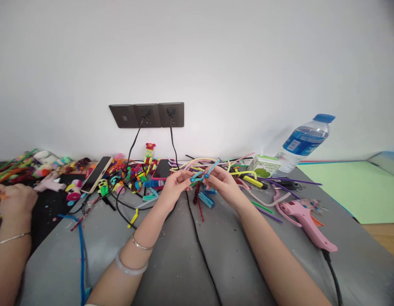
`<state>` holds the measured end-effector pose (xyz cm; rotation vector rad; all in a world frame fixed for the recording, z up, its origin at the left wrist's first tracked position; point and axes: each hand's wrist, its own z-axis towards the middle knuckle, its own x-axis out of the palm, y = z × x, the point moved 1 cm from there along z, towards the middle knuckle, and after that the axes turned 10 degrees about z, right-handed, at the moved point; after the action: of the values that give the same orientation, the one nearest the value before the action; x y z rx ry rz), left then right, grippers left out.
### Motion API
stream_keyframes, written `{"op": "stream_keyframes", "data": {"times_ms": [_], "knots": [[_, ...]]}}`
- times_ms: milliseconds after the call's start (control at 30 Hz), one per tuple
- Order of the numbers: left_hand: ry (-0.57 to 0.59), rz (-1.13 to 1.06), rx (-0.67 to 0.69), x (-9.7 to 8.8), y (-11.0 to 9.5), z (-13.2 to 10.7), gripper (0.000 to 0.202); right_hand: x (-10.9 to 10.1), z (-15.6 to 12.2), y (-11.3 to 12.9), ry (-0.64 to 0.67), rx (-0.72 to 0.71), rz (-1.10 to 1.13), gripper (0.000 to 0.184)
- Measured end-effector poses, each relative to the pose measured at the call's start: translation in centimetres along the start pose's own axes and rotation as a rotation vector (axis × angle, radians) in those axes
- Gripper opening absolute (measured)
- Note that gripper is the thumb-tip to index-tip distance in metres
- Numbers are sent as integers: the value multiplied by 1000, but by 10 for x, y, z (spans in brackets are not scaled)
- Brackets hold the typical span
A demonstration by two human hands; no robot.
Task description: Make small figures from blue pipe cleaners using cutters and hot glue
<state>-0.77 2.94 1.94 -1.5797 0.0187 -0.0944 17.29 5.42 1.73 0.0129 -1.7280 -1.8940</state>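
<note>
Over the middle of the grey table, my left hand [177,185] and my right hand [225,183] are close together. Fingertips of both pinch a light-blue pipe cleaner [213,167], bent between them, with one end sticking up past my right fingers. Its exact shape is partly hidden by the fingers. Just below lie a bundle of short blue pipe cleaner pieces [206,199] and a dark red pipe cleaner [200,208]. Behind my hands is a loose heap of pale pink and cream pipe cleaners [197,162].
A pink glue gun [307,222] lies at right, near a yellow tool [252,181], a tissue box [263,166] and a tilted water bottle [305,142]. Black cables [197,238] cross the table. At left are a phone [97,175], several fuzzy figures [75,190] and another person's hand [18,202].
</note>
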Motion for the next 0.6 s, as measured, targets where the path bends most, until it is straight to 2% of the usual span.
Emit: {"op": "stream_keyframes", "data": {"times_ms": [300,433,600], "knots": [[129,245,82,1,3,1,18,-1,0,2,21,-19,5,26],[73,344,169,1,3,1,12,-2,1,0,2,-1,46,27],[-62,537,404,2,0,-3,21,-2,1,-2,-24,29,77,27]]}}
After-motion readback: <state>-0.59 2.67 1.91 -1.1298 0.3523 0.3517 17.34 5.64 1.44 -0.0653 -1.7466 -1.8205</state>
